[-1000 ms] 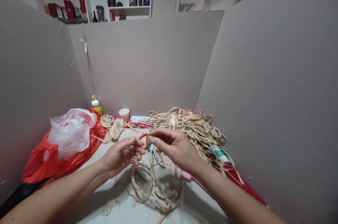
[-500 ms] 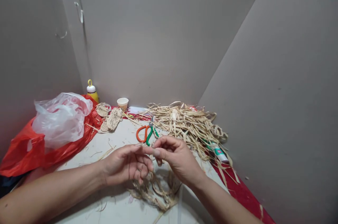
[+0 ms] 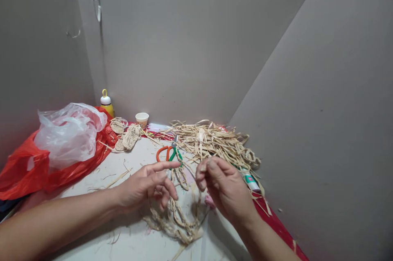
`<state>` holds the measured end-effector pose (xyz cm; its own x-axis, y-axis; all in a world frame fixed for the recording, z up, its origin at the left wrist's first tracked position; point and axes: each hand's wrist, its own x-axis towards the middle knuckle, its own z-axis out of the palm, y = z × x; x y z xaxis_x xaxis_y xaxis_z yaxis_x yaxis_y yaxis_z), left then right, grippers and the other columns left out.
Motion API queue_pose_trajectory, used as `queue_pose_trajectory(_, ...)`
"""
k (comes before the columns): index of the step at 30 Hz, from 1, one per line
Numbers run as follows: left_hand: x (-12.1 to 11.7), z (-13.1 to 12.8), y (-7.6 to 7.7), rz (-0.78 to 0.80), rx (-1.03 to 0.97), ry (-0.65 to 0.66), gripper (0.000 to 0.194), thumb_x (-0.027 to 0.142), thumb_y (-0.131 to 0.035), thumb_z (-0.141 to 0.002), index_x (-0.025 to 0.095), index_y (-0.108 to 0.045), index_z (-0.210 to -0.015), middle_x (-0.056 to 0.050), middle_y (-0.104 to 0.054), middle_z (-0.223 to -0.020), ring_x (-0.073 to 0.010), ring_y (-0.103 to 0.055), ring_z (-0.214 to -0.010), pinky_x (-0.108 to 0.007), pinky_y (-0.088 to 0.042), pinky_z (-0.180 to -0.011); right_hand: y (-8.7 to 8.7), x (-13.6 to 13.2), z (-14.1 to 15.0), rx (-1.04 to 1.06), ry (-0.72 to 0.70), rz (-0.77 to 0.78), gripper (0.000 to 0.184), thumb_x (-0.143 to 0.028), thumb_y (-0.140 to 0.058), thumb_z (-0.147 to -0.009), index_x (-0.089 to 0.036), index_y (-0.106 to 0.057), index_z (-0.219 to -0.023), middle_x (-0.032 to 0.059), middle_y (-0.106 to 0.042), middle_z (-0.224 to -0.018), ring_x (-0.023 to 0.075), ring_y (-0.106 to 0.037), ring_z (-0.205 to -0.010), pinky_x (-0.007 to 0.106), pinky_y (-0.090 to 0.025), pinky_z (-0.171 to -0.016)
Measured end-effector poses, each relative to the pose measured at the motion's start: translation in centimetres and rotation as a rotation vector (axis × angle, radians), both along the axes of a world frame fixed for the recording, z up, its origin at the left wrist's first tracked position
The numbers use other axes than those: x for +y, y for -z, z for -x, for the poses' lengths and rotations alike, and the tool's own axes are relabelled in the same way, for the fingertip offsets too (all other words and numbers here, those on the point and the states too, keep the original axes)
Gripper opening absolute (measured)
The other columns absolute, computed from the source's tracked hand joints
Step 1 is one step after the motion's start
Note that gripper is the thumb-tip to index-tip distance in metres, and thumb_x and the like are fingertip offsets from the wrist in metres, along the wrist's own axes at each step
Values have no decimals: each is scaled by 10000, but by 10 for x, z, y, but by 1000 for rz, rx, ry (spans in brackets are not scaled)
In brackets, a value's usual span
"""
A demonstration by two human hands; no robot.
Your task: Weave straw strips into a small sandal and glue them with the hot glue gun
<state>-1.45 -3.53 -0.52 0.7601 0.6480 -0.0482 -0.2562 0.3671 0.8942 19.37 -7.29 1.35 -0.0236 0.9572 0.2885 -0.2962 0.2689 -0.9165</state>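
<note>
My left hand (image 3: 150,181) hovers over the table, its index finger stretched out to the right and its other fingers loosely bent, with nothing visible in it. Across a small gap, my right hand (image 3: 225,185) has thumb and fingertips pinched together; whatever may be between them is too small to make out. Below both hands lies a loose coil of braided straw cord (image 3: 182,222), partly hidden by my left fingers. Just beyond my left index finger rest scissors (image 3: 168,152) with one orange and one green handle. A pile of dry straw strips (image 3: 211,140) spreads behind my right hand.
Woven straw pieces (image 3: 132,137) lie at the back left near a paper cup (image 3: 142,119) and a yellow bottle (image 3: 106,105). A white plastic bag (image 3: 70,134) sits on a red bag (image 3: 27,171). A white-and-green tube (image 3: 252,182) lies right. Grey partitions (image 3: 190,56) enclose the table.
My view has tilted down. My hands came together at the fingertips, then parted, the right one moving right. The scissors, earlier partly behind my hands, show more fully.
</note>
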Motion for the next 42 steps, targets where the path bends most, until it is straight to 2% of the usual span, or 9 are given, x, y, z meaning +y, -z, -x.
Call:
queue_pose_trajectory(8, -6, -7, 10, -246, 174, -189, 393, 464, -801, -691, 140, -580, -706, 33, -562, -597, -74, -484, -523, -191, -380, -510, -3, -14, 23, -615, -2, -122, 71, -224, -727, -796, -187, -689, -749, -2, -652, -681, 128, -560, -638, 240, -436, -612)
queue_pose_trajectory(17, -13, -8, -2, -305, 249, -203, 502, 557, -755, -700, 153, -484, -575, 34, -526, -511, -71, -441, -481, -198, -345, -488, -6, -14, 23, -645, 18, -299, 202, -227, -564, -908, -204, -512, -715, -41, -462, -657, 114, -415, -598, 242, -356, -572)
queue_pose_trajectory(22, -6, -7, -16, -118, 129, -136, 520, 627, -650, -767, 174, -473, -585, 35, -534, -471, -78, -449, -406, -208, -380, -447, -21, -28, 20, -576, 54, -311, 188, -260, -551, -940, -226, -522, -757, -15, -489, -708, 135, -442, -615, 261, -374, -566)
queue_pose_trajectory(26, 16, 1, -23, -107, 37, -349, 498, 584, -629, -804, 178, -442, -583, 38, -561, -523, -69, -460, -420, -208, -420, -472, -26, -30, -2, -437, 209, -312, 237, -324, -560, -944, -238, -551, -724, -3, -503, -660, 154, -466, -571, 284, -378, -522)
queue_pose_trajectory(30, 30, 2, -13, -277, 297, -361, 308, 376, -697, -774, 156, -514, -659, 16, -617, -642, -65, -508, -487, -203, -410, -518, -9, -8, -33, -749, 387, -150, 434, -371, -515, -930, -226, -434, -529, -28, -405, -523, 131, -388, -496, 279, -324, -494)
queue_pose_trajectory(33, 34, -5, -3, -382, 487, -254, 233, 283, -659, -744, 173, -558, -922, -2, -646, -805, -92, -542, -544, -229, -423, -535, 10, 9, -47, -870, 308, -57, 73, -263, -642, -772, -219, -618, -719, -12, -586, -656, 142, -501, -540, 267, -387, -515)
queue_pose_trajectory(35, 38, -12, 4, -479, 609, -203, 291, 306, -618, -763, 182, -546, -1016, -1, -636, -797, -118, -553, -568, -237, -410, -530, 20, 16, -50, -935, 287, -18, 101, -240, -644, -740, -225, -678, -834, 5, -660, -743, 153, -543, -560, 273, -409, -534)
queue_pose_trajectory(39, 55, -29, 15, -616, 746, -228, 243, 397, -656, -744, 173, -578, -792, 28, -560, -581, -143, -502, -528, -243, -317, -507, 33, 26, -44, -1050, 327, 35, 204, -264, -599, -804, -214, -587, -606, -14, -566, -544, 152, -495, -504, 271, -356, -520)
queue_pose_trajectory(42, 68, -43, 24, -663, 798, -271, 258, 370, -730, -659, 185, -552, -686, 36, -537, -527, -151, -477, -509, -253, -273, -508, 37, 37, -39, -1096, 349, 26, 36, -178, -621, -765, -213, -620, -756, -7, -642, -701, 150, -531, -588, 263, -371, -581)
